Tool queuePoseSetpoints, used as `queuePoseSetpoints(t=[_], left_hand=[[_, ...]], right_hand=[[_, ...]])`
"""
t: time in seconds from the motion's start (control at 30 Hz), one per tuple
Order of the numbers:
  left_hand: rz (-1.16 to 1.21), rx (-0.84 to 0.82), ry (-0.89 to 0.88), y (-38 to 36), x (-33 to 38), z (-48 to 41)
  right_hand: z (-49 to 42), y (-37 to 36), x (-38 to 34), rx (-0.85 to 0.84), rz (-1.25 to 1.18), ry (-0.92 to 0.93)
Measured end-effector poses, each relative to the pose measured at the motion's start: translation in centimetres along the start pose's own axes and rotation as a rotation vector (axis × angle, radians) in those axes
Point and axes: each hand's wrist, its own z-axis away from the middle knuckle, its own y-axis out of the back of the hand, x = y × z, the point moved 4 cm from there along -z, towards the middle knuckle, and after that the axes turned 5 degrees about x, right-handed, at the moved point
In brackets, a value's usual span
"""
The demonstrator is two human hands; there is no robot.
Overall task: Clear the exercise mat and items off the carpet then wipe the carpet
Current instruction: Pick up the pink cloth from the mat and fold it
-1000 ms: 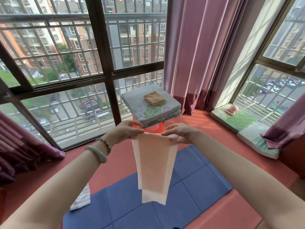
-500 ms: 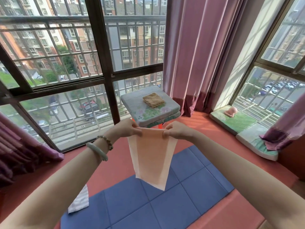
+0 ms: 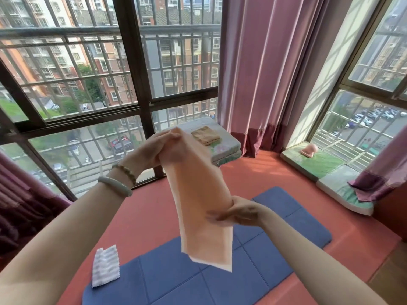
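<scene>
Still grips peach cloth (image 3: 198,194) top in left hand (image 3: 161,148) near 9 o'clock, right hand (image 3: 241,213) dropped to mid-cloth at 5 o'clock, grasp too blurred to tell, above exercise mat (image 3: 167,274) at 6 o'clock.

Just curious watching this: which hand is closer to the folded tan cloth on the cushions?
Left. The left hand, gripping the top of the peach cloth, is just left of the tan cloth; the right hand is lower, nearer the person.

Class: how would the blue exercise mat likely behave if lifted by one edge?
The blue exercise mat would probably fold along its visible panel creases. It looks thin, so likely light. The striped cloth partly on its corner would probably slide off.
</scene>
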Motion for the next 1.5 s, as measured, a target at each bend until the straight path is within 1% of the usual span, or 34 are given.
queuePoseSetpoints(t=[0.07,0.1,0.13,0.2,0.27,0.3,0.37,0.47,0.53,0.63,0.7,0.77,0.87,0.97,1.03,1.07,1.13,1.23,1.27,1.3,1.37,1.4,1.43,1.5], left_hand=[[0.047,0.132,0.06,1.1,-1.6,-0.1],[0.125,0.158,0.066,1.6,-2.1,0.1],[0.227,0.144,0.059,2.1,-2.7,0.2],[0.385,0.031,0.03,2.6,-4.2,0.7],[0.418,-0.059,0.067,2.6,-6.9,1.7],[0.411,-0.071,0.115,2.5,-8.8,2.1],[0.429,-0.074,0.226,2.3,-12.6,2.4],[0.498,-0.118,0.263,1.3,-15.3,3.0],[0.605,-0.099,0.304,0.6,-16.1,3.3],[0.774,-0.002,0.522,0.0,-18.7,3.6],[0.729,0.053,0.623,-0.4,-20.2,4.3],[0.61,0.069,0.66,-0.5,-20.9,5.3],[0.47,-0.02,0.684,-0.3,-21.3,6.4],[0.351,-0.173,0.565,-0.2,-19.9,6.8],[0.199,-0.204,0.425,-0.4,-18.4,6.4],[0.11,-0.177,0.371,-0.5,-17.6,6.1],[0.011,-0.103,0.292,-0.3,-16.5,5.2],[-0.008,0.009,0.21,-0.1,-14.9,4.1],[0.006,0.084,0.159,0.1,-14.4,3.9],[-0.018,0.203,0.103,0.6,-13.9,3.6],[-0.159,0.438,-0.065,2.0,-12.9,3.6],[-0.262,0.484,-0.179,2.2,-12.3,3.8],[-0.379,0.486,-0.321,2.2,-11.5,3.9],[-0.636,0.429,-0.566,1.6,-10.1,3.8]], right_hand=[[-0.4,0.0,0.0,0.195,0.062,0.034],[-0.3,-0.4,-0.6,0.247,0.051,0.054],[-0.3,-0.5,-1.3,0.264,-0.008,0.08],[-0.3,-0.9,-2.9,0.226,-0.189,0.156],[0.1,-1.2,-4.9,0.181,-0.318,0.214],[0.2,-1.3,-5.7,0.17,-0.353,0.228],[0.2,-1.6,-6.8,0.15,-0.367,0.228],[-0.2,-2.3,-7.1,0.118,-0.343,0.188],[-0.5,-2.7,-7.0,0.105,-0.373,0.167],[-0.8,-2.7,-7.2,0.127,-0.376,0.185],[-1.1,-2.3,-7.3,0.201,-0.387,0.185],[-1.2,-1.9,-7.2,0.286,-0.42,0.168],[-1.9,-1.0,-6.9,0.364,-0.423,0.162],[-2.4,-0.3,-6.8,0.422,-0.378,0.17],[-2.5,0.1,-6.8,0.45,-0.393,0.168],[-2.6,0.2,-6.8,0.454,-0.405,0.171],[-2.4,0.1,-7.2,0.42,-0.409,0.186],[-2.0,0.2,-7.6,0.364,-0.433,0.188],[-1.8,0.2,-7.8,0.353,-0.432,0.174],[-1.7,0.2,-7.9,0.343,-0.427,0.163],[-1.7,0.3,-8.2,0.353,-0.408,0.142],[-1.7,0.4,-8.3,0.367,-0.401,0.13],[-1.8,0.3,-8.3,0.371,-0.395,0.119],[-1.9,0.0,-8.2,0.374,-0.387,0.105]])
